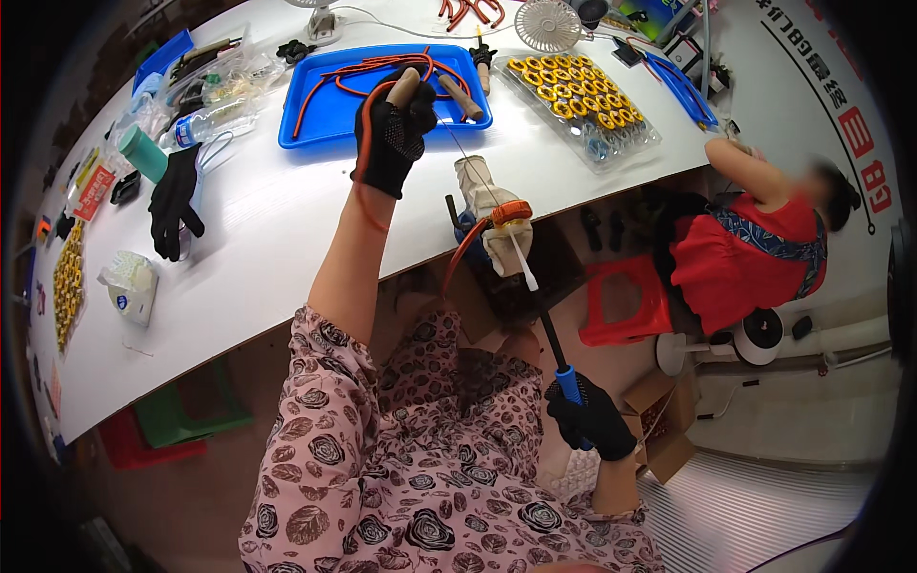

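Note:
My left hand (390, 134), in a black glove, is closed above the table in front of the tray. Its fingers grip a thin tan stick-like handle (405, 88), and an orange-brown cord (364, 134) runs down along the hand and wrist. A fine wire (451, 137) stretches from near that hand to a cloth-wrapped clamp (475, 175) at the table edge. Around the clamp sits an orange band (511, 211). My right hand (590, 420), also gloved, is wrapped round the blue handle of a long tool (552, 334). The tool's black shaft and pale tip point up at the band.
Behind my left hand, a blue tray (291, 129) holds orange-brown cords. To its right lies a clear tray of yellow rings (573, 91). A black glove (174, 205), tissue pack (131, 286) and bottle (191, 129) lie left. A seated person (745, 248) works at right, beside a red stool (621, 301).

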Motion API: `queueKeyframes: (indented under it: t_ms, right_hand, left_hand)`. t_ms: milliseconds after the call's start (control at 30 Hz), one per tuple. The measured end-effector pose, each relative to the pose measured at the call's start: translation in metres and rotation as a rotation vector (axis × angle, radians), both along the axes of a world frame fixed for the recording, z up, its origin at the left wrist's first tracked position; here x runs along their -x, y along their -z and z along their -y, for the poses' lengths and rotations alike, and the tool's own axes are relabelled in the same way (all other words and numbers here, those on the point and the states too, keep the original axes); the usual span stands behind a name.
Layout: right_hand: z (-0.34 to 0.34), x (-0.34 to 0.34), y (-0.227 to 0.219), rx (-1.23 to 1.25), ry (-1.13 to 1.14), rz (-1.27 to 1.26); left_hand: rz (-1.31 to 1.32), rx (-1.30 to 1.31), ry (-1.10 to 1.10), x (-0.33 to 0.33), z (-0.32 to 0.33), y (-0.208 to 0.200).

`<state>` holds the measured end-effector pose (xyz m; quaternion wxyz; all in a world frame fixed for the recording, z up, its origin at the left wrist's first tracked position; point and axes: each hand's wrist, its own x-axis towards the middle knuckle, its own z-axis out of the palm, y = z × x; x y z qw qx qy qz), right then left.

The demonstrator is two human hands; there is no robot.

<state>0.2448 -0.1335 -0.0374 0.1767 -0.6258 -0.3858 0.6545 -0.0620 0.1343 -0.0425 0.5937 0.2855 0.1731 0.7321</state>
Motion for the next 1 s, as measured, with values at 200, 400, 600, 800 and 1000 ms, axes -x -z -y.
queueKeyframes:
  t_ms: [200, 400, 600, 800, 1000]
  right_hand:
    - [0.007, -0.001, 0.0, 0.005, 0.013, 0.001]
    - [0.004, 0.0, 0.0, -0.023, 0.017, 0.025]
    - [-0.03, 0.008, 0.006, -0.072, -0.059, -0.048]
    - [-0.042, 0.014, -0.013, -0.124, -0.084, -0.018]
    - [0.024, 0.006, -0.004, 0.022, 0.034, -0.103]
  left_hand:
    - [0.057, 0.045, 0.073, 0.002, -0.007, 0.022]
    - [-0.133, 0.182, 0.032, -0.018, -0.023, 0.012]
    - [-0.09, 0.186, 0.335, -0.036, -0.066, 0.046]
    - [0.005, 0.196, 0.533, -0.031, -0.061, 0.041]
    - [-0.553, 0.127, 0.137, -0.023, 0.027, -0.001]
